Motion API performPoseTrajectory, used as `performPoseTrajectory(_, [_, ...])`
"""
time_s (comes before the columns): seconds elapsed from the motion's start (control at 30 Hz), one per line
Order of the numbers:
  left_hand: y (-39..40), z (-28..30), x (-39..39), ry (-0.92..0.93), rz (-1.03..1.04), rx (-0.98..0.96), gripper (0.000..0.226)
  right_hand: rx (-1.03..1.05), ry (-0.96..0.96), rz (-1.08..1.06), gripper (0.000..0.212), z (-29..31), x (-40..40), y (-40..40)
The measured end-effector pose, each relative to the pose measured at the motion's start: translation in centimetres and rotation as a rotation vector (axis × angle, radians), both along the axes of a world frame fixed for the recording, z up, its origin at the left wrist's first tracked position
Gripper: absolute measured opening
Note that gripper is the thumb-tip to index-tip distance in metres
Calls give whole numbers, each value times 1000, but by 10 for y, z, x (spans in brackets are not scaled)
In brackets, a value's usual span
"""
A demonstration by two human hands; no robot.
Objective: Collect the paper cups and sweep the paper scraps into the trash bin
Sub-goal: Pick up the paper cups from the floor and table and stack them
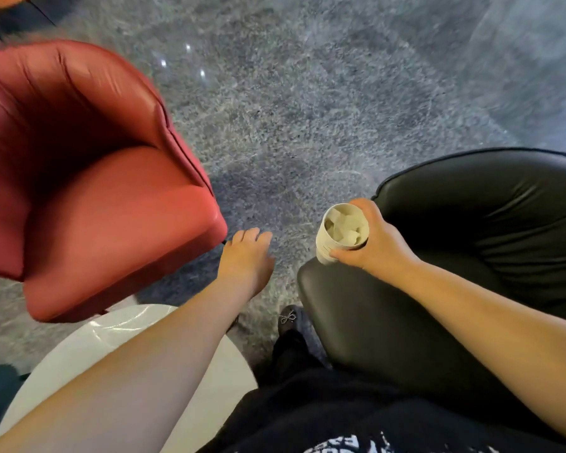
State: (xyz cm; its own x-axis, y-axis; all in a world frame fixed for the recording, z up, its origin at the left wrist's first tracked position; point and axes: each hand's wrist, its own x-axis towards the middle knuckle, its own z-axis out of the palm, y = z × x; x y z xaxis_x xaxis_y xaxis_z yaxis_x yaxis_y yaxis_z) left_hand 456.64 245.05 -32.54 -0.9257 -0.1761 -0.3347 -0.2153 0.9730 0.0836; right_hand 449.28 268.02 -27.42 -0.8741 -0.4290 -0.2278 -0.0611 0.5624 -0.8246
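My right hand (376, 238) grips a stack of white paper cups (329, 245) from the side, above the front corner of a black chair. The top cup holds several pale paper scraps (345, 228). My left hand (247, 256) hangs over the carpet with its fingers straight and loose, holding nothing, just right of the red armchair's front corner. No trash bin is in view.
A red leather armchair (89, 191) fills the left side. A black leather chair (471, 240) stands on the right. A round white table (89, 351) lies under my left forearm. Grey speckled carpet (307, 109) stretches ahead between the chairs. My black shoe (290, 320) shows below.
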Motion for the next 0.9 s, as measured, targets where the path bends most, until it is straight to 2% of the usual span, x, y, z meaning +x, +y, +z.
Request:
performPoseTrajectory(0.27, [-58, -4, -90, -42, -53, 38, 47, 17, -40, -71, 72, 2, -74, -53])
performPoseTrajectory(0.63, [-100, -5, -167, 14, -76, 13, 50, 11, -51, -111, 76, -11, -145, -86])
performPoseTrajectory(0.9, [-170, -19, -251, -25, -128, 23, 47, 13, -97, -165, 75, -25, -226, -171])
